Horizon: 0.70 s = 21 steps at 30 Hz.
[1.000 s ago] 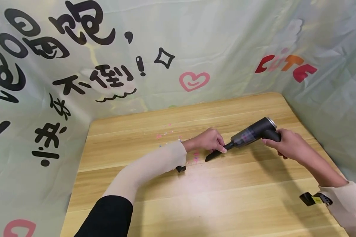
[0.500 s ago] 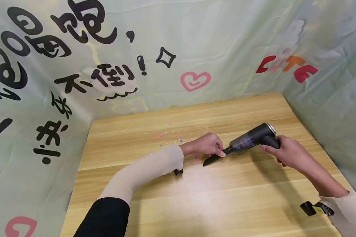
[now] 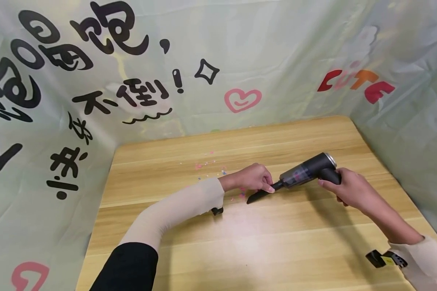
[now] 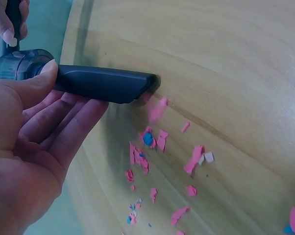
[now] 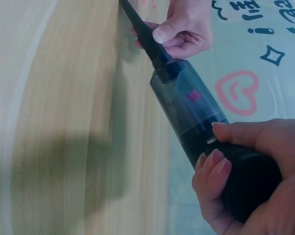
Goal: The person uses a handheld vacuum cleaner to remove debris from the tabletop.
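Note:
A black handheld vacuum cleaner [image 3: 296, 176] slants over the wooden table, its flat crevice nozzle [image 4: 106, 83] pointing down to the left. My right hand [image 3: 357, 188] grips its handle, fingers wrapped around it in the right wrist view. With thumb and fingers my left hand [image 3: 253, 178] pinches the base of the nozzle. Pink, blue and white paper scraps [image 4: 194, 159] lie scattered by the nozzle tip, one pink piece right at its mouth. Inside the clear dust cup [image 5: 189, 98] some pink bits show. In the head view my left hand and forearm hide part of the scraps.
The wooden table [image 3: 295, 246] has rounded corners and meets a printed cloth backdrop [image 3: 284, 52] at the back and sides. More small scraps [image 3: 204, 163] lie farther back on the table. A small black camera [image 3: 384, 258] sits at my right wrist.
Both hands have brought the vacuum cleaner slightly toward me and to the left. The nozzle tip has shifted left, closer to the nearby scraps. Both holds are unchanged.

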{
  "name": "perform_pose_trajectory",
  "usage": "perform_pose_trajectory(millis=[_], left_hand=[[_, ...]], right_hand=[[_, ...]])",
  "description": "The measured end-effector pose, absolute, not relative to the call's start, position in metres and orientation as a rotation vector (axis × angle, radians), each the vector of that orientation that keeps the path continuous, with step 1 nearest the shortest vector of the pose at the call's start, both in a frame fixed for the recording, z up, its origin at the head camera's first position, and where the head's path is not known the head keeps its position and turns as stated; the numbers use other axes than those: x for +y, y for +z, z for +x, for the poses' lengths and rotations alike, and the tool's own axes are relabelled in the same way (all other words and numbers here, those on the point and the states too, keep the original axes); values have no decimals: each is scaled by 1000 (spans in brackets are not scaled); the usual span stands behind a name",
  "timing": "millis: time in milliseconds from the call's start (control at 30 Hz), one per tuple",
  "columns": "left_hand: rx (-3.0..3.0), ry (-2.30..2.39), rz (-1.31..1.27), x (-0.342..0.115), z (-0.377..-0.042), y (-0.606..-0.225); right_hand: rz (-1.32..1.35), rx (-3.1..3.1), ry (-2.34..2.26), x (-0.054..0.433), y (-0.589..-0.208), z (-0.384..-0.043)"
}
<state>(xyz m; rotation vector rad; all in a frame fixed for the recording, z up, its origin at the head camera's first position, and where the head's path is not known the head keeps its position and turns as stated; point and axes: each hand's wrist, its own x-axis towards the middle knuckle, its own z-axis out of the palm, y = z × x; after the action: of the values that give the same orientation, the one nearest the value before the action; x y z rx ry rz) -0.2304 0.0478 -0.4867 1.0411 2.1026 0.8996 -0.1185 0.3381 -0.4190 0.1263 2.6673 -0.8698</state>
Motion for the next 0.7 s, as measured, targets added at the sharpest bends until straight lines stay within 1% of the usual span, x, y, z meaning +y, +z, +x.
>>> perform_pose_trajectory(millis=[700], left_hand=[[2125,887,1015,38,-239,-487]], right_hand=[[121,2692,-867,324,-419,-122]])
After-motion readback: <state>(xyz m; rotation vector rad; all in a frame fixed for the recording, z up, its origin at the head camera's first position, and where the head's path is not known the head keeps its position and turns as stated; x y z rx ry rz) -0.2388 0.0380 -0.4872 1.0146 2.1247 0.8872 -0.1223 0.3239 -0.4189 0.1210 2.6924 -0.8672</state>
